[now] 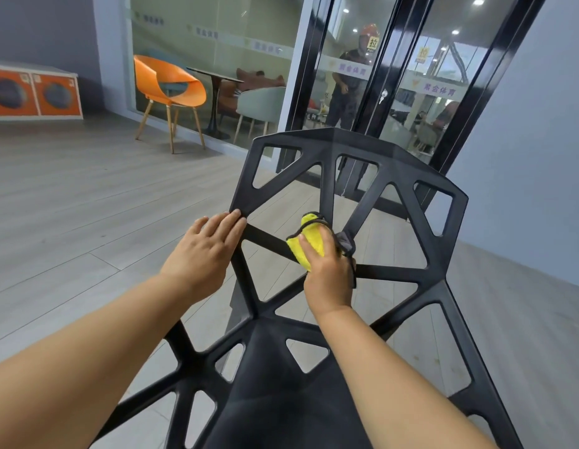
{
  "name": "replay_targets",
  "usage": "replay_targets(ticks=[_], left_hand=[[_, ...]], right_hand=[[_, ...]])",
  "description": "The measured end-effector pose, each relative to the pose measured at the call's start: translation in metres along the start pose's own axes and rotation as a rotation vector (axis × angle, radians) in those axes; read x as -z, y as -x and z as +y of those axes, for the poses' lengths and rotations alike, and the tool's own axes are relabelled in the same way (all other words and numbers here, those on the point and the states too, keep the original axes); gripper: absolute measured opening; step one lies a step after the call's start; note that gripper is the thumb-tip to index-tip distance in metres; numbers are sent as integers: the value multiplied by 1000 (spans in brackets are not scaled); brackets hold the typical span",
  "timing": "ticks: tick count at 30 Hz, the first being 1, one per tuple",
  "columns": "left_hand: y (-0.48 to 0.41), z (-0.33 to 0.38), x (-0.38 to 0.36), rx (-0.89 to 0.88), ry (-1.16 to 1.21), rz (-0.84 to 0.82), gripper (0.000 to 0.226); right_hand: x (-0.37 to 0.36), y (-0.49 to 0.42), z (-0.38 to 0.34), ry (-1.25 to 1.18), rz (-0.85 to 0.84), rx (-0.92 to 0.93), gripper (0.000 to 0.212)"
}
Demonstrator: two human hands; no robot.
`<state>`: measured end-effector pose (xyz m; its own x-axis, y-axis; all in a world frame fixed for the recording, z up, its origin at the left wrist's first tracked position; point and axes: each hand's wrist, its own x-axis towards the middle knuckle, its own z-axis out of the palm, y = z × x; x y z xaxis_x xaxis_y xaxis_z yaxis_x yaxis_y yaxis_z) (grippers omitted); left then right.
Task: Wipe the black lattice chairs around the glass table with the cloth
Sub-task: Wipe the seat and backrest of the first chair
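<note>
Right hand (328, 264) grips a folded yellow cloth (309, 243), pressing it on a diagonal bar of the black lattice chair (408, 196) backrest. Left hand (205, 251), fingers straight and together, lies flat on the backrest's left edge. Beyond, on the wood-look floor (87, 202): orange chair (166, 82) before a glass wall (216, 34).

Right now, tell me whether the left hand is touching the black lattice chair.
Touching. The head view shows the left hand laid flat on the black lattice chair, straight fingers resting on its left backrest strut with no gap.
</note>
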<state>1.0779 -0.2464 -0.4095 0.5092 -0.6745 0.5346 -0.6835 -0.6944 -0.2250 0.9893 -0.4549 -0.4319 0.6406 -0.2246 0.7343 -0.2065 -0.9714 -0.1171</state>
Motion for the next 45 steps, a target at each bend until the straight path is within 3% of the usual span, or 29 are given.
replay_targets(ticks=[4,7,11,16,23,34,41,45], left_hand=[[-1,0,1,70,35,22,76],[0,-1,-1,113,81,52,72],[1,1,0,173,158,57,74],[2,0,0,112,60,66,78],[3,3,6,-29,-11,-9,75],[1,1,1,-62,1,-45,71],[2,3,0,-76,53,-61,70],[2,4,0,-75,58,-53,69]], right_hand=[[1,7,-9,-195,92,-51,66],[-1,-8,-39,-282,132,59,59],[-11,-18,-71,-192,-46,178,65],[-8,-5,-45,-3,-88,240,73],[25,25,34,254,-216,123,79],[3,53,4,162,-221,-129,81],[-14,81,-27,188,-409,-26,82],[-6,83,-39,327,-653,211,75]])
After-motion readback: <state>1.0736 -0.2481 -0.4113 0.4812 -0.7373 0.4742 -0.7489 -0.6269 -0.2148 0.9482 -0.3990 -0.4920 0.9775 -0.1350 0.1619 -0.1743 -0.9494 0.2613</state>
